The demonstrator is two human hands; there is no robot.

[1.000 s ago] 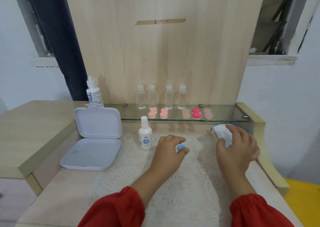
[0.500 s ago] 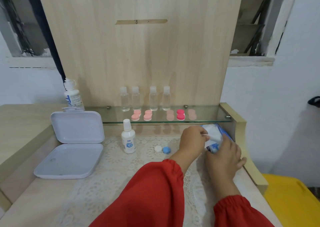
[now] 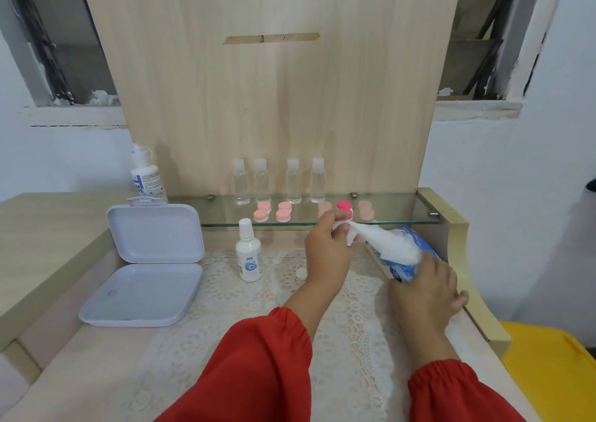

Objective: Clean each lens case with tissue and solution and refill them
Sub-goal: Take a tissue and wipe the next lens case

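My left hand (image 3: 327, 247) pinches a white tissue (image 3: 392, 244) and has it stretched up and left out of a blue and white tissue pack (image 3: 403, 267). My right hand (image 3: 427, 284) holds the pack down on the lace mat. A small white solution bottle (image 3: 248, 254) stands left of my left hand. A white lens case cap (image 3: 301, 272) lies on the mat beside my left wrist; the blue one is hidden behind that hand. Several pink lens cases (image 3: 261, 213) sit on the glass shelf (image 3: 393, 210).
An open white plastic box (image 3: 145, 267) lies at the left. A larger solution bottle (image 3: 145, 176) stands behind it. Several clear small bottles (image 3: 279, 181) line the back of the shelf. A raised wooden edge (image 3: 458, 228) bounds the right side; a yellow bin (image 3: 554, 373) is beyond it.
My left hand left the blue cap on the mat, crossed to the tissue pack and has pulled a tissue up and left. My right hand has stayed on the pack.
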